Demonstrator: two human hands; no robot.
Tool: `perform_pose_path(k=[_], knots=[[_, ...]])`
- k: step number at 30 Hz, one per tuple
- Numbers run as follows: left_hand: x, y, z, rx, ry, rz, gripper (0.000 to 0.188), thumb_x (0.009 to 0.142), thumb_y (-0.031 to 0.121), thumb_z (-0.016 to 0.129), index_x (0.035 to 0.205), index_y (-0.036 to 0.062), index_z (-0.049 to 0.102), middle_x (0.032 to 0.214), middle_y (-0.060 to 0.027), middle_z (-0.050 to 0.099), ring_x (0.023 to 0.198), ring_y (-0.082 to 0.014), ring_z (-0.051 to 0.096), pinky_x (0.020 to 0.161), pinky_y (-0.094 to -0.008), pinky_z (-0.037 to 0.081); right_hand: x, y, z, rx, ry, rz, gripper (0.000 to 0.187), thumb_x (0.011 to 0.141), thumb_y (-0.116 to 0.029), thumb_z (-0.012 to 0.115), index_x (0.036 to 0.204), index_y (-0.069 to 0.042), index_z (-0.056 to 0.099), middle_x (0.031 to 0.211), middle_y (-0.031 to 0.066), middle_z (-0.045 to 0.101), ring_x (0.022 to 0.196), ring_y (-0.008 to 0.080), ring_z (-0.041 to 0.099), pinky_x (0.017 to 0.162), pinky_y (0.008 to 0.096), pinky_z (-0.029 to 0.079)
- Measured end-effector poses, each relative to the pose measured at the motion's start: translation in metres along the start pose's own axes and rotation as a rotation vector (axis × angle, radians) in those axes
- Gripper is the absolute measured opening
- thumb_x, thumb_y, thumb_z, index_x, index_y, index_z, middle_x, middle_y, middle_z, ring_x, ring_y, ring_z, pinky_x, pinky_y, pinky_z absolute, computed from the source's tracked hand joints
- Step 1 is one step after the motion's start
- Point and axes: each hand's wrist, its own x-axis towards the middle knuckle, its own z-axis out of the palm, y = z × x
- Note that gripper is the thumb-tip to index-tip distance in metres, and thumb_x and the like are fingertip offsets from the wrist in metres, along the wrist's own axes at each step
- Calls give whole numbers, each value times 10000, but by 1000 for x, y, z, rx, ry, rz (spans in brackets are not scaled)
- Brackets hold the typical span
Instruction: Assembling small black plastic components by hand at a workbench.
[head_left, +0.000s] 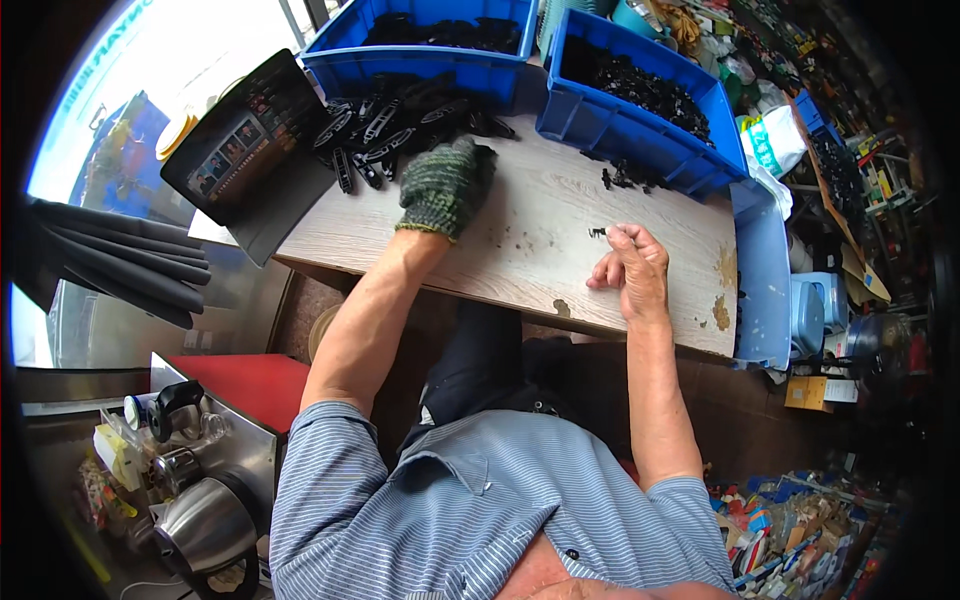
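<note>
My left hand (446, 192), in a dark green knitted glove, is curled at the near edge of a pile of black plastic parts (380, 125). Its fingertips are turned away from view, and what they hold is hidden. A dark shape shows against the glove's far right side. Over the right half of the table, my bare right hand (635, 268) pinches a small black clip-like piece (598, 232) between thumb and forefinger. Beyond it, a few similar small black pieces (630, 176) lie loose in front of a blue bin.
Two blue bins (420, 63) (640, 140) of black parts stand along the far side of the wooden table (530, 255). A tablet (245, 150) leans at the left. A steel kettle (208, 525) sits at lower left, and a light-blue tub (763, 290) adjoins the table's right end.
</note>
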Motion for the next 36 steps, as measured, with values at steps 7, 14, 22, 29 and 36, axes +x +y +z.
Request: perform_pose_path(k=[7,14,22,29,36], knots=[[-44,22,-14,-33,-62,199,243,877,290,657,1040,110,669,896,-170,652,850,-381,629,726,-506,502,-9,3,-5,-1,-5,-12,228,895,-267,747,934,-86,614,494,21,512,461,147,591,438,334,569],[-65,35,-10,-148,10,203,201,874,167,639,1063,110,672,937,-124,654,932,-352,613,762,-502,500,-9,4,-4,20,11,-24,251,882,-288,757,931,-86,617,510,20,524,502,154,617,456,351,588],[-79,67,5,-794,-13,18,212,875,40,701,1085,41,673,929,-112,710,861,-236,691,759,-346,551,-3,6,-5,147,-11,-74,192,898,-249,749,987,-96,676,537,17,544,552,181,646,509,406,611],[-79,109,14,-1290,-368,-82,302,894,60,725,1187,12,664,1032,-70,729,886,-99,650,769,-271,545,-9,12,-19,108,-111,-126,206,860,-260,807,959,-104,714,754,-43,635,582,67,542,593,213,474],[-78,117,14,-1305,-464,-146,313,912,146,729,1187,13,661,1011,-56,725,854,-93,646,700,-251,537,-8,12,-23,88,-84,-104,171,865,-215,805,966,-106,719,758,-41,639,587,58,527,549,214,439]])
